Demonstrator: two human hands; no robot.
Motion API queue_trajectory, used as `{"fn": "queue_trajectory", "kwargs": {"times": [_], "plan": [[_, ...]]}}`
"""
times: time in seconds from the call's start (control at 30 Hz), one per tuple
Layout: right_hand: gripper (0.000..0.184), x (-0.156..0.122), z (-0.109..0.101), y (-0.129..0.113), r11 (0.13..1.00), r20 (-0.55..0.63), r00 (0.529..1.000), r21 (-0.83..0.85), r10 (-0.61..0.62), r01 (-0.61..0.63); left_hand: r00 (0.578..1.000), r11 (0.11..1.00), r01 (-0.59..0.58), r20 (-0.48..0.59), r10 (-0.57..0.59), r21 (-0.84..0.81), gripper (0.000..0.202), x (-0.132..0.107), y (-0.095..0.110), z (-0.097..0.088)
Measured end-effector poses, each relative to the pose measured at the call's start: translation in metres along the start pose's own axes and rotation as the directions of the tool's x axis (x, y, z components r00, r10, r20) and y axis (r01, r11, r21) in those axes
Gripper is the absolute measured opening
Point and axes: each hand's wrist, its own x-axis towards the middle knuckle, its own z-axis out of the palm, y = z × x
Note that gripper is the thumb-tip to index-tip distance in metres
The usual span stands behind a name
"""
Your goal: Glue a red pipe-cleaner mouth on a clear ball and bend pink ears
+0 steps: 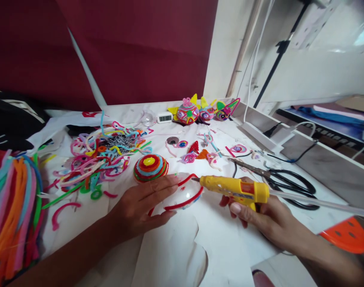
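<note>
My right hand point(261, 217) grips a yellow glue gun point(234, 190), its nozzle pointing left at a clear half-dome point(184, 195). A red pipe cleaner point(187, 201) runs round the dome's rim. My left hand point(142, 205) lies against the dome's left side, fingers curved on it and holding it to the table. Just behind the hand sits a finished dome point(150, 167) wound in red, blue, green and yellow coils.
Loose pipe cleaner scraps point(104, 153) are heaped at the left, and a bundle of long ones point(12, 207) lies at the far left edge. Black scissors point(285, 183) lie at right. Small coiled pieces, a clock point(164, 117) and several colourful figures point(199, 111) stand at the back.
</note>
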Motion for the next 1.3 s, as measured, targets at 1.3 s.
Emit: {"fn": "queue_trajectory", "kwargs": {"times": [1.3], "plan": [[0.04,-0.009,0.009,-0.017,0.986,0.04,0.998,-0.162,0.056,-0.048,0.999,0.999,-0.04,0.018,0.04,0.0,0.049,0.0,0.002,0.001]]}}
